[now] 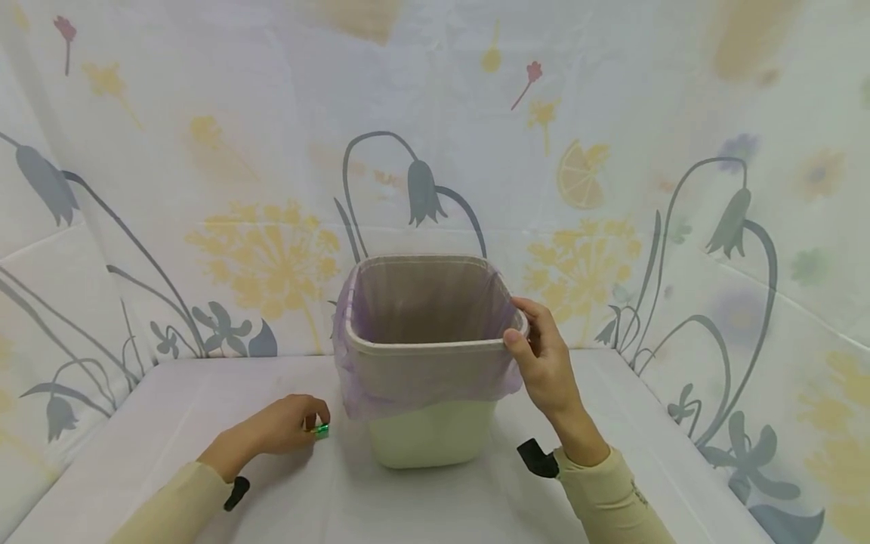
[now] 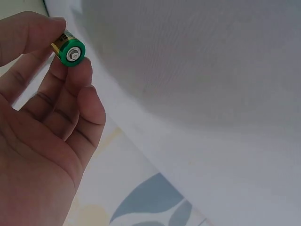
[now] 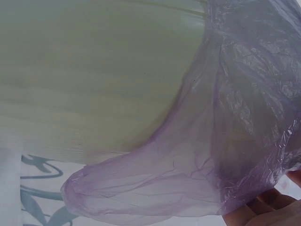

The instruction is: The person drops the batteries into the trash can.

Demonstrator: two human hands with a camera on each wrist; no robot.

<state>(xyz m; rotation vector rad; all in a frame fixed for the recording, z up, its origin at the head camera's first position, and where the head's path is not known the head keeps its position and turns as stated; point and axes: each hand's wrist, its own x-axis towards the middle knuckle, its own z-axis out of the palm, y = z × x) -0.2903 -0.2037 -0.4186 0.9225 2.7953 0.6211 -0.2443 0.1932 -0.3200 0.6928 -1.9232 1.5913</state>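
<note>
A small battery with a green end and a metal tip is pinched between the thumb and fingers of my left hand. That hand is low over the table, left of a pale trash can. A thin purple trash bag lines the can and folds over its rim, hanging down outside. At the rim's right corner my right hand grips the edge, thumb in front and fingers at the far side. The right wrist view shows the bag loose along the can's wall, with part of the right hand at the corner.
The can stands on a white-covered table. Behind and beside the table hangs a pale curtain printed with flowers. Both wrists carry black mounts.
</note>
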